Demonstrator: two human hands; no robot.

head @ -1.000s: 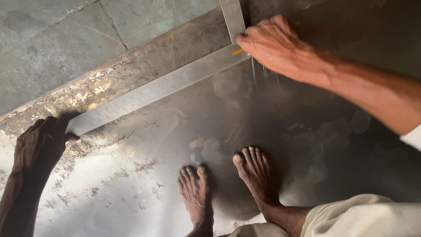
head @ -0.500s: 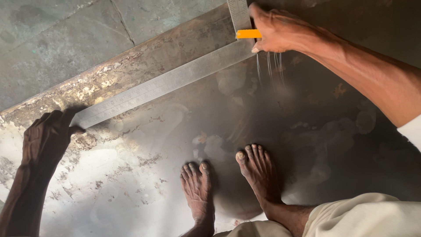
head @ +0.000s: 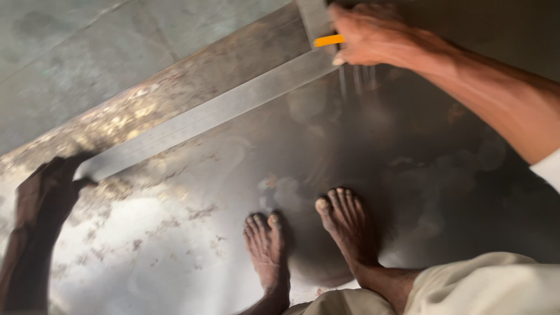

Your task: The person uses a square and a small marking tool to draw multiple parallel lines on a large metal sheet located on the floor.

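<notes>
Left hand [head: 49, 189]: fingers pressing the steel square [head: 210, 114] end.
Right hand [head: 373, 35]: gripping orange marker [head: 328, 41] on metal sheet [head: 192, 233].

right hand [head: 373, 38] motion-blurred, hiding most of orange marker [head: 328, 41], steel square [head: 204, 116] cut off at top edge

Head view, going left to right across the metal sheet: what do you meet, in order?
Left hand at the end of the long steel straightedge → bare left foot → bare right foot → right hand holding an orange marker, all over the metal sheet.
</notes>
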